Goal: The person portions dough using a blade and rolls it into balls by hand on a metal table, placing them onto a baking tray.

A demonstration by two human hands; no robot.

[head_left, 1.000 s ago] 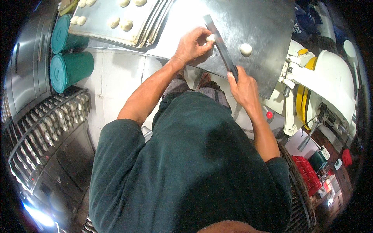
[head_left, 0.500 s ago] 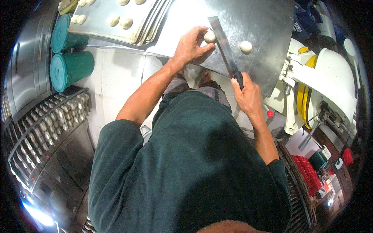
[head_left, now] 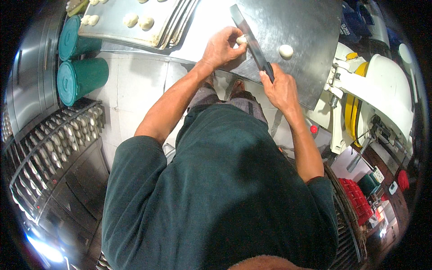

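Note:
My left hand is curled round a pale dough ball at the near part of the steel table, thumb and fingertips against it. Gripped by its black handle in my right hand is a long flat blade, angled up and leftward beside that ball, partly covering it. A second, smooth white ball lies on the steel to the right of the blade. At the upper left, a stack of metal trays carries several dough pieces.
Two teal bins stand left. Below them is a rack of small metal moulds. A white machine with a yellow band stands at right, above a red crate. Tiled floor shows below the table.
Half a second ago the blade and my right hand were lower; they have moved up and left, over more of the dough ball. My left hand has shifted slightly upward with it.

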